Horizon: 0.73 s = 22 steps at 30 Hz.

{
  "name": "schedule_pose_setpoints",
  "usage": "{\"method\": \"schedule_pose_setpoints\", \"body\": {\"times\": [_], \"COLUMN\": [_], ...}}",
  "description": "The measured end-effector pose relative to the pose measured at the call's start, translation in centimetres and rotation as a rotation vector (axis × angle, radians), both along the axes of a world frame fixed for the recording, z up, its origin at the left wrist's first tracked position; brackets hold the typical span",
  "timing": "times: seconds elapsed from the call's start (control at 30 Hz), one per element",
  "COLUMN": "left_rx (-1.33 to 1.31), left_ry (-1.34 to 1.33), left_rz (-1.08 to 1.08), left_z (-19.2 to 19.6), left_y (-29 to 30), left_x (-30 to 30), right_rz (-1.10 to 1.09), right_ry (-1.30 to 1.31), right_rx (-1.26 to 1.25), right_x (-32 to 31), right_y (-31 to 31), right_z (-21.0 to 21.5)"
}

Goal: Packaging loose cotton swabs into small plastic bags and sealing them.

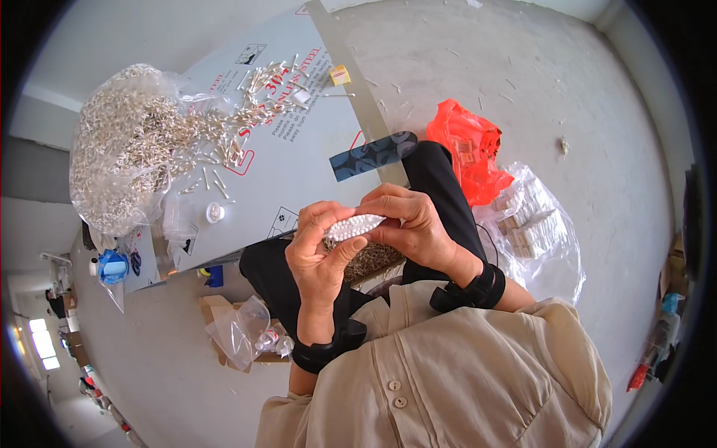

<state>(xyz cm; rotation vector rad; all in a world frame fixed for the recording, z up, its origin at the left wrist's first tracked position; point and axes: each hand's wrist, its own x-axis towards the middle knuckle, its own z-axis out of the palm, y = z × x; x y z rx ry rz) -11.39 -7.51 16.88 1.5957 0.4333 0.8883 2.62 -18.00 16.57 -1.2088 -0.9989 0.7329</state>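
Between my two hands, above my lap, is a small clear pack of cotton swabs (345,228), its many white tips facing up toward me. My left hand (315,243) is closed round the pack's left end, thumb on the near side. At the pack's narrow right end, the fingers and thumb of my right hand (412,222) pinch the plastic. Below the hands, partly hidden by them, an open container of cotton swabs (367,263) rests at my lap.
A table (299,168) with printed film carries a big clear bag of swabs (123,149), loose swabs (265,86), a white spool-like piece (215,213) and a small yellow box (339,75). Right stand a red plastic bag (467,153) and bagged white packs (536,228). A cardboard box (216,310) sits lower left.
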Motion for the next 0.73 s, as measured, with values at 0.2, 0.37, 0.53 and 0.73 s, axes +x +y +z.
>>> {"method": "schedule_pose_setpoints", "body": {"times": [0.2, 0.37, 0.53, 0.73], "left_rx": [0.339, 0.474, 0.510, 0.507], "left_ry": [-0.008, 0.006, -0.009, 0.041], "left_rz": [-0.008, 0.038, 0.018, 0.009], "left_z": [0.2, 2.1, 1.5, 1.9], "left_y": [1.0, 0.4, 0.5, 0.2], "left_x": [-0.4, 0.4, 0.5, 1.0], "right_rz": [-0.023, -0.072, -0.118, -0.160], "right_ry": [-0.163, -0.263, -0.351, -0.444], "right_rx": [0.130, 0.185, 0.225, 0.222], "right_x": [0.0, 0.2, 0.0, 0.3], "right_y": [0.1, 0.0, 0.1, -0.1], "right_z": [-0.3, -0.4, -0.6, -0.7]}}
